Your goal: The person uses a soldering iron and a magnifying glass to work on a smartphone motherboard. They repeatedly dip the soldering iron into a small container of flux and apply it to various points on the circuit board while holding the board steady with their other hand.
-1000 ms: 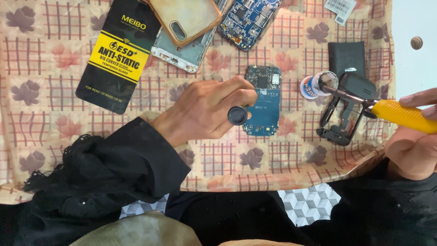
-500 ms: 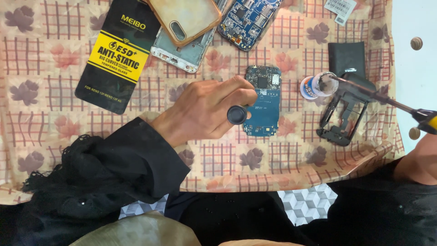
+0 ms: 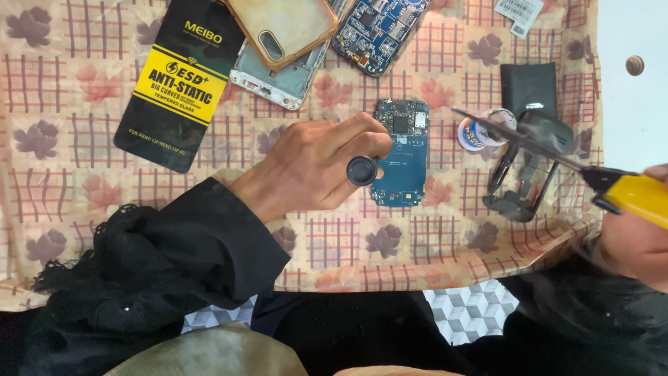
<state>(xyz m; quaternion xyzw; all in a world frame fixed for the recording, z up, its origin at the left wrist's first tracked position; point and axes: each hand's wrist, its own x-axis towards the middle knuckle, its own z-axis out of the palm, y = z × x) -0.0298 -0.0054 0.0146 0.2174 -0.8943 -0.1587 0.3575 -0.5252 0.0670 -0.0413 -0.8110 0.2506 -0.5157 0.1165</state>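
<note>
The left hand [image 3: 316,163] pinches the left edge of a small blue rectangular circuit board [image 3: 402,153], a round black ring on one finger. The board lies flat on the checked, leaf-printed cloth [image 3: 69,174]. Right of the board, the right hand [image 3: 637,240] grips a yellow-handled tool [image 3: 626,195], its thin dark tip above a dark plastic phone frame [image 3: 525,170].

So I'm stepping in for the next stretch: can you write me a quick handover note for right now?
Left hand: fingers pinning the blue circuit board on the patterned cloth, black ring showing.
Right hand: at the frame edge, holding a yellow-handled soldering iron, tip above the small solder tin.
Black phone frame lies right of the board.
Done: board out of its housing.
Left: iron has not touched the board.
</note>
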